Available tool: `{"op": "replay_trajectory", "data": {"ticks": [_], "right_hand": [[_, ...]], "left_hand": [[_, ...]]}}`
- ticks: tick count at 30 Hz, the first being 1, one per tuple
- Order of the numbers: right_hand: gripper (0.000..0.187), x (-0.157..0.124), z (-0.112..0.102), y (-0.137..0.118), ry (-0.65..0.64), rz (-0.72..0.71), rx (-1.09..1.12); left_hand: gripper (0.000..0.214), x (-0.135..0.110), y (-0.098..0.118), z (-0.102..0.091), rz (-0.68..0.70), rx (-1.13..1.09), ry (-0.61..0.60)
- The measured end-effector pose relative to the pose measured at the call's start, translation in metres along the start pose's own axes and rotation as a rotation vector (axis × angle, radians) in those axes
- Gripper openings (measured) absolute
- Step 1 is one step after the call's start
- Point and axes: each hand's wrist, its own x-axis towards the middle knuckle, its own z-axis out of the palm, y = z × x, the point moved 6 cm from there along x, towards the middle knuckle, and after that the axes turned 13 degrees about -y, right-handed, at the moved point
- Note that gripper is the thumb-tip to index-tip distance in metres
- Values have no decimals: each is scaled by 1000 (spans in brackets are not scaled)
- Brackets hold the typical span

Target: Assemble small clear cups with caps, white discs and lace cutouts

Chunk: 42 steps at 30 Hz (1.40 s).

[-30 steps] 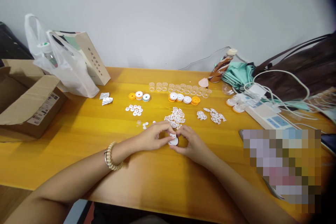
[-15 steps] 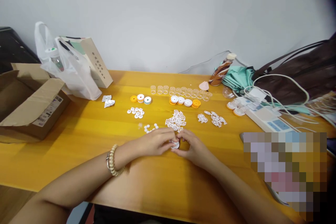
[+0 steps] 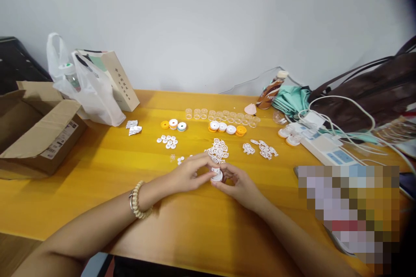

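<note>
- Left hand (image 3: 190,175): thumb and fingers pinching 1 small white round piece (image 3: 216,177) from its left.
- Right hand (image 3: 239,185): thumb and fingers gripping its right side.
- Piece: between the 2 hands, near white cutouts (image 3: 218,149) on the table (image 3: 182,229).

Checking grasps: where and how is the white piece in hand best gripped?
The white piece is probably best gripped by its round lower rim, from the right: the left hand crowds its upper left, the right hand borders the rim.
</note>
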Motion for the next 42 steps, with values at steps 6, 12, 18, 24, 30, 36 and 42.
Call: {"op": "replay_trajectory", "data": {"ticks": [6,12,18,24,30,36,42], "right_hand": [[30,5,4,13,-11,68,415],[40,4,-2,20,70,128,482],[41,4,-3,22,67,144,505],[36,4,-4,23,36,147,507],[30,4,0,22,-30,124,472],[34,2,1,16,-5,150,464],[32,2,3,11,-23,172,431]], "left_hand": [[12,6,-9,-32,-31,71,104],[15,31,-89,-137,-391,369,441],[31,61,-136,-145,-425,353,270],[31,47,-106,-151,-427,375,444],[23,13,-30,-92,-133,-183,463],[25,-11,-11,-25,-137,-370,384],[27,-13,-17,-13,-156,-389,370]]}}
